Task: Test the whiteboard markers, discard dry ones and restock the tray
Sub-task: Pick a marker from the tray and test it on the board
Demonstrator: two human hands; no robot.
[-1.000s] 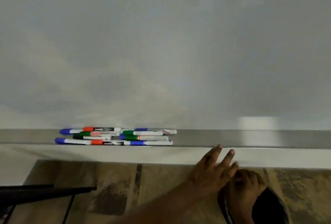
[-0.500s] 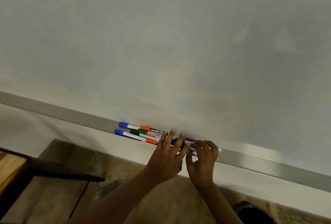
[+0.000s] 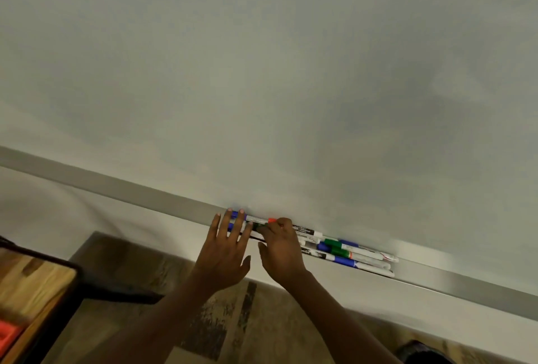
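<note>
Low centre of frame, my left hand lies with fingers spread across the pile of coloured whiteboard markers on the grey metal tray; my right hand curls its fingers onto one marker, grip unclear.

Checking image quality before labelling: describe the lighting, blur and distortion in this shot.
Head view: dim, even light; a soft dark shadow on the whiteboard; the tray runs tilted; the markers and both hands, left and right, are slightly soft; the wooden table is blurred.

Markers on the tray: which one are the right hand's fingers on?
The orange-capped marker in the row nearest the whiteboard; the right hand curls over its cap end, while the green- and blue-capped ones lie untouched farther right.
</note>
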